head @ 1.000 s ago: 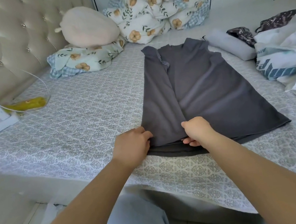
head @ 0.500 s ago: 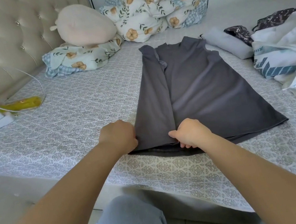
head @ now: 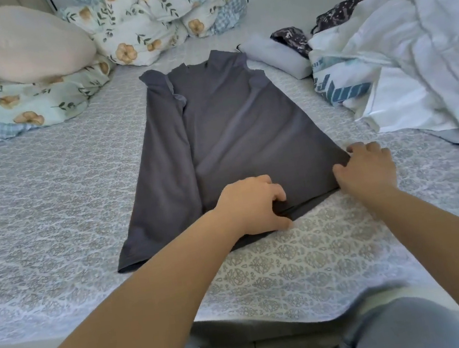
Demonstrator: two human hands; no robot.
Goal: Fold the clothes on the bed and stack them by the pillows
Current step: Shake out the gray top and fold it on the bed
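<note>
Patterned grey bedding covers the bed [head: 47,208], and a dark grey sleeveless garment [head: 224,132] is spread flat at its middle, neckline towards the pillows and hem towards the near edge. That garment serves as the landmark for everything else.

Its left side is already folded inward lengthwise, so 1 long fold is judged done. The right side is not yet turned in. The hem is gripped near its middle by the left hand [head: 253,206], fingers curled into the cloth. The hem's right corner is held by the right hand [head: 367,170], thumb on top of the cloth and fingers curled at the edge beyond it. The 2 hands are set apart along the hem.

Beyond the garment's neckline, floral pillows [head: 155,14] are heaped; to the far left of it a pale plush cushion [head: 27,46] is propped on another floral pillow [head: 19,107]. No stack of folded clothes can be made out by those pillows.

To the right of the garment, an unfolded heap of white and printed clothes [head: 401,50] is piled, with a dark patterned piece [head: 291,37] and a pale roll of fabric [head: 272,55] just beyond the garment's right shoulder.

The task is judged to be at an early stage: this garment's second side fold, its crosswise folds and its placing remain, and the heap is untouched.
</note>
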